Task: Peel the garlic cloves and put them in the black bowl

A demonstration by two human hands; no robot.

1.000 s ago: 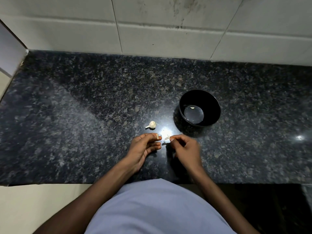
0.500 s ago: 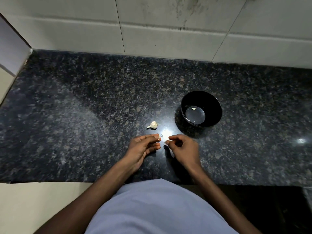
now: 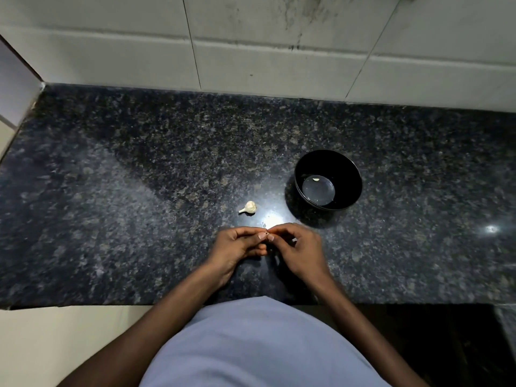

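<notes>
My left hand point(image 3: 237, 245) and my right hand point(image 3: 297, 247) meet fingertip to fingertip just above the dark granite counter point(image 3: 139, 191). Between them they pinch a small garlic clove point(image 3: 268, 236), almost wholly hidden by the fingers. A pale garlic piece with a stub stem point(image 3: 248, 208) lies on the counter just beyond my left hand. The black bowl point(image 3: 349, 174) stands to the far right of my hands, and one peeled clove point(image 3: 315, 179) lies at its bottom.
A white tiled wall point(image 3: 279, 51) runs along the back of the counter. The counter's front edge is close to my body, with a pale cabinet front point(image 3: 55, 344) below on the left and a dark gap on the right.
My hands have closed together, so the white skin that showed between the fingertips before is now hidden. The bowl and the loose garlic piece have not moved.
</notes>
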